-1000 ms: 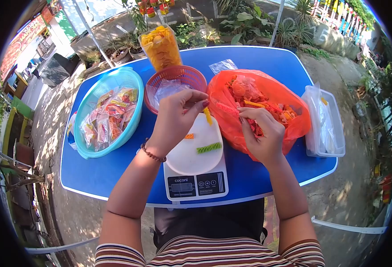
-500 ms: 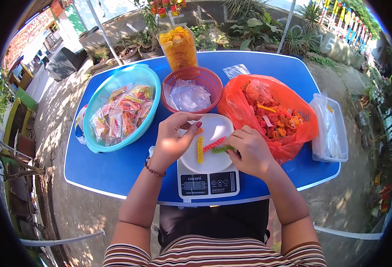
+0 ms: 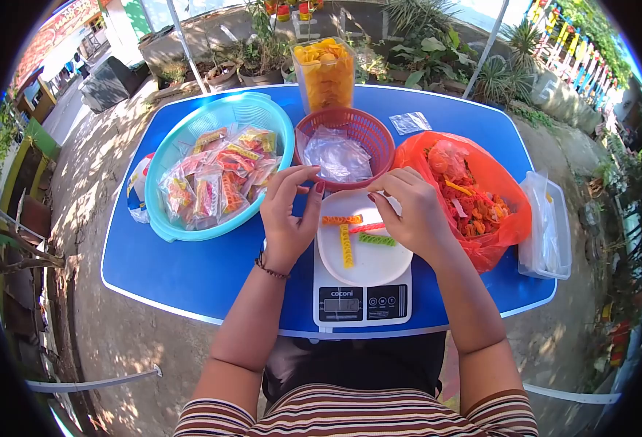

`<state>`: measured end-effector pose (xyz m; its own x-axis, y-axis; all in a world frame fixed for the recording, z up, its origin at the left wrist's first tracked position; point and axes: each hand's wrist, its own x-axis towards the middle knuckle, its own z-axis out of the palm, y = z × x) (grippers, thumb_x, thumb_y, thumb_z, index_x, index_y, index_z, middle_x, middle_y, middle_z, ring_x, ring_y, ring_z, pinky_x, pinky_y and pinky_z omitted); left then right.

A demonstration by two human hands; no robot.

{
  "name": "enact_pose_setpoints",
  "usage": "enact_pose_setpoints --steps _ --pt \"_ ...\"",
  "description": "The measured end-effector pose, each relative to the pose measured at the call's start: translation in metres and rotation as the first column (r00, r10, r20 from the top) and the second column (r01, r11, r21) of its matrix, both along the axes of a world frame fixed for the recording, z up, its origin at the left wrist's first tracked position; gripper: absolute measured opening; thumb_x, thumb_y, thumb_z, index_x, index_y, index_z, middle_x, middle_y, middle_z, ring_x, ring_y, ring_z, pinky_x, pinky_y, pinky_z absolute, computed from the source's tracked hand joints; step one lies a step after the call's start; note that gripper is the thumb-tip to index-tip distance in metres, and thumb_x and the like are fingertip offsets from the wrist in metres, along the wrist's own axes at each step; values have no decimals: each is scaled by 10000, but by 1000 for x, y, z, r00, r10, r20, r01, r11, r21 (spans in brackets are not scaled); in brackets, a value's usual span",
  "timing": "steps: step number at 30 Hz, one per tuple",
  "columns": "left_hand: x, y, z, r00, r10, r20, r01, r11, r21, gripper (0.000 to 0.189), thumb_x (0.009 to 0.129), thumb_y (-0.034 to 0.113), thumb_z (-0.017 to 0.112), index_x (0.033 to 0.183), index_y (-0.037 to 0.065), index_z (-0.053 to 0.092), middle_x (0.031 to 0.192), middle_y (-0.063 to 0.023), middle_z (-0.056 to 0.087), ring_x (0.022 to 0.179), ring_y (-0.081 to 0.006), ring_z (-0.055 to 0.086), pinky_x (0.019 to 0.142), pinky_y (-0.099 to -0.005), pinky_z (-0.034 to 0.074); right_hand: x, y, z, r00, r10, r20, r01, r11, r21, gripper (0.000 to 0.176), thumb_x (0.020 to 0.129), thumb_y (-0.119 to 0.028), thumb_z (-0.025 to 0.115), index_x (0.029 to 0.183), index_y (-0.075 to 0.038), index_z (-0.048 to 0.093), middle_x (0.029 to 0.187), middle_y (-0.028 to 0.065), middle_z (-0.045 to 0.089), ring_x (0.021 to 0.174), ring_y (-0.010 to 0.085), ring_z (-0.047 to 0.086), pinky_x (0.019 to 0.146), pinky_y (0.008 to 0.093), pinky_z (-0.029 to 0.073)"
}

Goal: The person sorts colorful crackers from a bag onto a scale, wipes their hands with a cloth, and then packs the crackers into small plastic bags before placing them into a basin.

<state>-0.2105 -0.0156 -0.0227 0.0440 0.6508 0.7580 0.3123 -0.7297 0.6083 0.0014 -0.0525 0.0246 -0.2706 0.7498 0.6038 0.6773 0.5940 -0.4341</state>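
Note:
A white plate (image 3: 335,256) rests on a white kitchen scale (image 3: 406,320) with a dark display. On the plate lie ridged, twisted strips: an orange strip (image 3: 342,219), a yellow strip (image 3: 347,246), a red strip (image 3: 367,228) and a green strip (image 3: 377,239). My left hand (image 3: 289,216) is over the plate's left edge, thumb and index finger apart with nothing seen between them. Above the plate's right side, my right hand (image 3: 412,213) has its thumb and index finger slightly apart, holding nothing visible. Its palm hides part of the plate's right rim.
A turquoise basket (image 3: 162,218) of filled packets stands left. Behind the plate sit a red basket (image 3: 383,138) with clear bags and a tall container (image 3: 326,76) of yellow pieces. Right are a red plastic bag (image 3: 406,151) of colourful strips and a clear box (image 3: 554,271).
Both hands have lifted away from the strips. The orange strip now lies across the top of the yellow one, and the right hand has let go of the green strip. The view has shifted.

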Motion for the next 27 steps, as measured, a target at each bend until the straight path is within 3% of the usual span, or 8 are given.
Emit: enact_pose_setpoints --steps 4,7,11,13,16,20,23,27 --pt "-2 3 -6 995 -38 -87 37 999 -14 299 885 -100 612 1170 -18 650 1184 -177 681 1097 -286 675 930 -357 538 -16 33 -13 999 -41 21 43 994 -96 89 843 -20 640 903 -7 704 924 164 701 927 351 657 820 416 522" --pt "2 3 -9 995 -69 -69 67 997 -32 320 886 -112 579 1187 -24 644 1201 -192 679 1167 -333 653 1001 -380 501 -30 66 -12 998 -25 -50 -1 891 -454 159 847 -90 641 942 -32 755 1008 194 718 1004 361 671 872 434 521" --pt "1 5 -13 994 -83 -71 80 996 -39 292 910 -65 574 1189 -5 637 1208 -192 672 1201 -378 618 1006 -410 498 -43 95 -10 961 -18 277 178 808 -562 228 846 -188 647 988 -67 777 1066 201 715 1046 362 675 908 473 513" --pt "-1 3 -8 997 -48 -62 46 999 -28 253 920 -51 572 1159 -8 642 1134 -187 682 1086 -363 660 932 -399 525 -53 89 8 897 -39 441 312 762 -567 261 845 -232 647 1004 -69 775 1071 197 714 1039 361 678 908 495 509" --pt "-2 1 -6 999 -33 19 34 996 -82 213 927 -33 579 1126 -13 651 1000 -167 685 912 -303 691 821 -363 540 -46 98 -19 931 -243 274 340 851 -401 221 858 -174 648 997 -58 774 1025 190 727 1004 348 695 890 462 528" --pt "-1 -3 -9 980 -93 175 138 954 -266 173 980 8 565 1120 -33 656 947 -111 715 872 -161 696 807 -288 531 -34 78 -7 942 -322 -98 287 920 -265 197 866 -40 630 1003 -42 772 916 175 742 893 327 723 822 379 560" --pt "1 -10 0 953 -151 262 239 906 -348 180 960 -5 584 1121 -41 656 965 -125 718 869 -159 709 802 -292 544 -31 76 -7 985 -124 -120 86 956 -280 189 882 -107 637 995 -58 780 958 170 742 959 324 712 883 428 532" --pt "7 -11 -3 936 -200 290 295 895 -336 173 981 16 580 1127 -44 653 992 -121 727 889 -142 710 812 -274 544 -41 83 -8 928 -157 339 323 792 -518 213 898 -206 634 995 -92 785 993 152 743 1022 329 686 937 504 465"
